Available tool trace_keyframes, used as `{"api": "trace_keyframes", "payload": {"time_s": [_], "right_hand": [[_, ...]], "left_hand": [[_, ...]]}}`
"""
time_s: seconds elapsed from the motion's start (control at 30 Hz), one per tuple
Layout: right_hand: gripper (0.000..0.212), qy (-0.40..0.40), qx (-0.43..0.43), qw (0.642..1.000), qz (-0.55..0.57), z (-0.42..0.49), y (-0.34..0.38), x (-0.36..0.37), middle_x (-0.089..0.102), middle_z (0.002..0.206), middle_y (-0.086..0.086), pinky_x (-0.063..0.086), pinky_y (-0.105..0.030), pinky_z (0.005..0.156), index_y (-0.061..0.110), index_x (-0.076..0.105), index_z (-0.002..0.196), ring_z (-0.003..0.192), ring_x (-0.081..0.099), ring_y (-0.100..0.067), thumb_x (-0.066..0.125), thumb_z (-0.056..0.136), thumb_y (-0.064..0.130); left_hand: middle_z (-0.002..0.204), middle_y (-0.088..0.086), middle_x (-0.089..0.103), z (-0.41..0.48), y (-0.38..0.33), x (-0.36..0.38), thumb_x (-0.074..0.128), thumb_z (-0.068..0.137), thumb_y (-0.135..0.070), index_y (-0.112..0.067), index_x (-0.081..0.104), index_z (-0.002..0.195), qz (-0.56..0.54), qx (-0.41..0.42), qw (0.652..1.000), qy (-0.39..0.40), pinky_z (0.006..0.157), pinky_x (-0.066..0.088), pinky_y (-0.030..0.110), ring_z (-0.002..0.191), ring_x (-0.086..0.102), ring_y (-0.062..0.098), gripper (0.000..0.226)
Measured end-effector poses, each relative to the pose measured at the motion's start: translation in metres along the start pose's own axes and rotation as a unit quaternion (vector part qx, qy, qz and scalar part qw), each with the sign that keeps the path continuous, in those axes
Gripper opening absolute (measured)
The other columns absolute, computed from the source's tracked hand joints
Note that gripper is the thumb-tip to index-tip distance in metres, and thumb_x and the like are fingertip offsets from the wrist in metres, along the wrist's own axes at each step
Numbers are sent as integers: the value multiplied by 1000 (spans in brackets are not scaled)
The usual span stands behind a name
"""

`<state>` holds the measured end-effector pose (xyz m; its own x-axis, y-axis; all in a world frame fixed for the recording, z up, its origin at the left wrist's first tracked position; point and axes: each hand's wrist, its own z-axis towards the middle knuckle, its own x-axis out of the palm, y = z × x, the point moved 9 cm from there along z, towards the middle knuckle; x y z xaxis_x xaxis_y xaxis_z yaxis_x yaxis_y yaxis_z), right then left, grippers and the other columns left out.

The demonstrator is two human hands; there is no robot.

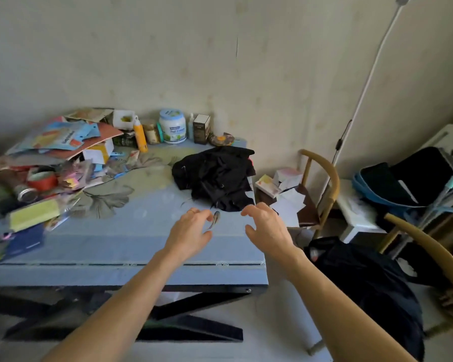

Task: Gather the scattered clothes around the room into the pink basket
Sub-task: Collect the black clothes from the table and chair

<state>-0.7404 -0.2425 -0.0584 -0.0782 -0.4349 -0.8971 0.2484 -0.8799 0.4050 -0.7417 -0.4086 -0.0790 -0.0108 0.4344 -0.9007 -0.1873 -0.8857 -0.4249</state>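
Note:
A crumpled black garment [215, 176] lies on the right part of the blue table [120, 246], near its far right corner. Both my hands reach over the table toward it and stop just short of its near edge. My left hand [191, 231] hovers with loosely curled fingers and holds nothing. My right hand [267, 226] is likewise empty, its fingertips almost at the garment's near corner. Another dark garment [366, 283] hangs over the wooden chair [434, 254] at the right. The pink basket is not in view.
Packets, tins and papers [55, 158] clutter the table's left side. A white tub [172, 125] and bottles line the wall. A small fish-shaped item [215, 218] lies between my hands. A second chair [322, 184] holds boxes, with a blue bag [403, 184] beyond.

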Motion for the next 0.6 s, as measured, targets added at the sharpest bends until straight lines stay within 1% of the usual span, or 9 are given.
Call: {"api": "trace_keyframes", "payload": {"time_s": [0.07, 0.17, 0.23, 0.27, 0.33, 0.4, 0.47, 0.53, 0.6], "right_hand": [[34, 34, -10, 999, -21, 32, -8, 19, 51, 114, -5, 47, -35, 75, 17, 52, 124, 104, 50, -25, 55, 90, 11], [40, 90, -13, 996, -22, 60, -17, 51, 47, 122, -5, 47, -34, 77, 18, 48, 128, 109, 47, -25, 55, 90, 11], [45, 104, -17, 994, -18, 82, -20, 62, 42, 126, -5, 47, -32, 81, 18, 45, 133, 112, 44, -25, 57, 89, 11], [50, 114, -11, 993, -17, 103, -29, 78, 40, 128, -5, 47, -32, 82, 19, 43, 135, 114, 42, -26, 58, 88, 11], [58, 111, -15, 993, -23, 121, -30, 78, 37, 132, -6, 47, -34, 83, 20, 40, 138, 117, 39, -28, 61, 85, 12], [66, 107, -3, 994, -37, 147, -40, 85, 32, 139, -7, 47, -36, 83, 23, 35, 141, 121, 37, -31, 65, 82, 14], [74, 112, 28, 992, -56, 170, -56, 94, 25, 146, -9, 47, -37, 85, 25, 30, 144, 126, 33, -33, 66, 80, 18], [83, 118, 45, 989, -82, 200, -68, 104, 16, 152, -11, 47, -44, 92, 28, 22, 146, 132, 27, -35, 69, 78, 23], [94, 135, 56, 983, -112, 234, -79, 121, 7, 157, -10, 43, -48, 98, 32, 13, 148, 138, 19, -37, 73, 75, 27]], "left_hand": [[116, 4, 55, 22, 18, 5, 64, 86, -17, -15, 57, 116, 4, -30, 1000, 5, 84, 47, 37, 101, 57, 24, 31], [119, 5, 53, 43, 43, 22, 65, 85, -20, -17, 55, 118, 12, -63, 997, 33, 85, 46, 37, 103, 56, 24, 34], [121, 5, 50, 62, 55, 26, 65, 84, -21, -16, 52, 122, 9, -77, 996, 39, 86, 45, 37, 106, 54, 26, 40], [122, 6, 48, 85, 67, 35, 66, 83, -21, -16, 50, 123, 8, -81, 996, 45, 87, 45, 37, 109, 52, 27, 44], [123, 5, 44, 107, 67, 31, 68, 80, -23, -17, 46, 127, 4, -67, 997, 32, 87, 45, 40, 113, 48, 28, 52], [127, 5, 40, 142, 72, 36, 73, 77, -28, -18, 41, 133, 8, -55, 998, 36, 86, 46, 41, 115, 45, 30, 65], [137, 7, 34, 183, 78, 50, 78, 71, -35, -20, 34, 139, 23, -36, 997, 59, 88, 45, 43, 121, 40, 33, 83], [150, 10, 20, 226, 87, 65, 82, 65, -43, -25, 21, 145, 61, -21, 994, 88, 96, 43, 51, 134, 27, 38, 103], [157, 9, 3, 265, 102, 80, 84, 61, -47, -29, 5, 149, 97, -14, 988, 118, 104, 31, 62, 142, 8, 41, 120]]}}
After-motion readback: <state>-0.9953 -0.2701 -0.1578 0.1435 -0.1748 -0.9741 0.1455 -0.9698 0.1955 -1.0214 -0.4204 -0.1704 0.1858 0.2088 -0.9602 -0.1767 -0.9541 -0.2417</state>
